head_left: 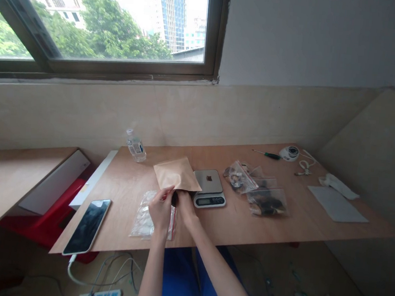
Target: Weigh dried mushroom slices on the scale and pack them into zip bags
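Soft daylight from an overexposed window point(101, 15), dim floor, wide-angle edge distortion.

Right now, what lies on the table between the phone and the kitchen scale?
In the head view, a clear zip bag and both hands, left and right, holding a brown paper pouch.

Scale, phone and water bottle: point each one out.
Scale point(209, 188), head view, on its steel weighing platform.
Phone point(87, 226), head view, on the middle of its dark screen.
Water bottle point(136, 147), head view, on the clear body near the label.
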`<state>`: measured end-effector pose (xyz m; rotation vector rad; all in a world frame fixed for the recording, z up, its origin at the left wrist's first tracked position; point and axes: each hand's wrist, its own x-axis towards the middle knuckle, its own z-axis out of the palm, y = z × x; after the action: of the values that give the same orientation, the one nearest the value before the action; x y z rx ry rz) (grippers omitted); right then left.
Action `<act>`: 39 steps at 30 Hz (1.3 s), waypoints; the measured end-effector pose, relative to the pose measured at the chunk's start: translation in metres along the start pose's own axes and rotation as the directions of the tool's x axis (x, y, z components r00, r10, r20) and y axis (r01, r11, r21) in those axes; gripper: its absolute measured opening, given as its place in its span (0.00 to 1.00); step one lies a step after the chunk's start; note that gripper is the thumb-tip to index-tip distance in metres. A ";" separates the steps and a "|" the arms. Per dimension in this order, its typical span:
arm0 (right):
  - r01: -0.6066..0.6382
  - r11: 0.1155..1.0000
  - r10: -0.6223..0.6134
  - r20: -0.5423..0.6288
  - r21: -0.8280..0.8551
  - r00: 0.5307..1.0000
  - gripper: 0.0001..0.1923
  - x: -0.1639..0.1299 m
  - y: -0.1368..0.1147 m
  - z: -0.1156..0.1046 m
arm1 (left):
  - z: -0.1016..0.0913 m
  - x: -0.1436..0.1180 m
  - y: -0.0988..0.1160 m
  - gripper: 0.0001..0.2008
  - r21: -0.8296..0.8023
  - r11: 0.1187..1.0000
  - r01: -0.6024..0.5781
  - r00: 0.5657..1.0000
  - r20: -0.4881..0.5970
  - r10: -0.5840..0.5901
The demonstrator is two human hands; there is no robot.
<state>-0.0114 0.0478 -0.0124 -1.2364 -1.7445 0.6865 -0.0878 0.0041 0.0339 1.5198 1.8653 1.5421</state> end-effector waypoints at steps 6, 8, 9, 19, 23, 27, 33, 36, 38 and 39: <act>0.035 0.998 -0.035 0.007 0.055 0.999 0.20 -0.023 -0.016 -0.019 | 0.002 0.005 -0.003 0.09 -0.017 1.000 0.005 1.000 0.017 -0.005; 0.088 0.990 -0.086 -0.023 0.109 0.996 0.18 -0.032 -0.020 -0.025 | 0.002 0.006 -0.004 0.09 -0.013 1.000 0.014 1.000 0.023 -0.014; 0.121 0.983 -0.116 -0.040 0.138 0.992 0.17 -0.037 -0.021 -0.029 | 0.002 0.007 -0.005 0.10 -0.010 1.000 0.016 1.000 0.023 -0.016; 0.040 0.998 -0.025 -0.304 0.043 0.952 0.10 -0.035 0.023 -0.106 | 0.001 0.016 -0.006 0.10 -0.016 0.999 0.036 0.999 -0.033 -0.036; -0.013 0.999 0.003 -0.246 -0.038 0.969 0.12 0.001 0.059 -0.125 | 0.001 0.017 -0.003 0.11 -0.012 0.999 0.040 0.999 -0.034 -0.041; 0.019 0.996 -0.033 -0.169 -0.088 0.985 0.14 0.009 0.067 -0.127 | 0.001 0.018 -0.004 0.12 -0.017 0.999 0.044 0.999 -0.028 -0.044; 0.110 0.993 -0.098 -0.224 0.044 0.970 0.14 -0.033 0.012 -0.108 | 0.006 0.017 -0.006 0.11 -0.016 0.999 0.033 0.999 -0.020 -0.033; 0.173 0.978 -0.179 0.042 0.118 0.983 0.18 -0.047 -0.018 -0.084 | 0.009 0.014 -0.008 0.10 -0.019 0.999 0.039 0.999 -0.009 -0.039; 0.186 0.977 -0.199 0.143 0.101 0.970 0.20 -0.047 -0.029 -0.064 | 0.009 0.012 -0.010 0.09 -0.027 0.998 0.051 0.999 -0.005 -0.051; 0.181 0.981 -0.190 0.173 0.069 0.966 0.21 -0.044 -0.031 -0.055 | 0.008 0.010 -0.011 0.09 -0.032 0.998 0.055 0.998 -0.004 -0.055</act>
<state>0.0284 -0.0064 0.0237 -0.9845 -1.9481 0.7457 -0.0919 0.0183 0.0258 1.4402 1.8600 1.5449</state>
